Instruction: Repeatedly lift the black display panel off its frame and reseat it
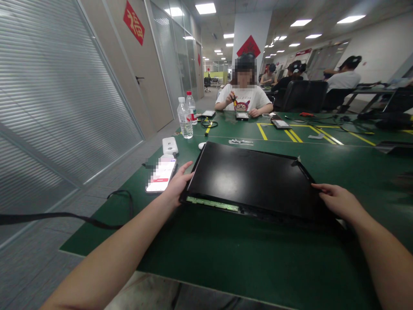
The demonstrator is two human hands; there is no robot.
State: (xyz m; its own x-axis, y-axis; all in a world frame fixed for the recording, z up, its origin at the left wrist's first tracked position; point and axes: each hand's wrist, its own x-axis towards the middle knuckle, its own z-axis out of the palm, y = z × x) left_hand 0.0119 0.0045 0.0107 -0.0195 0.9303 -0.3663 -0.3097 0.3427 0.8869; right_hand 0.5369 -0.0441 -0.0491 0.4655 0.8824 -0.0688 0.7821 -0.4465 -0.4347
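A black screen panel is held between my two hands over the green table, tilted, with its glossy face up. A strip of green circuit board shows along its near left edge. My left hand grips the panel's left side, thumb and a finger showing at the edge and the other fingers hidden beneath. On the opposite side, my right hand pinches the right edge, its lower fingers under the panel. A small light-coloured tab sticks up at the far right corner.
Left of the panel lie a lit phone and a white device. Two bottles stand behind them. Across the green table, a person works on a small device with a yellow-black tool. Cables lie far right.
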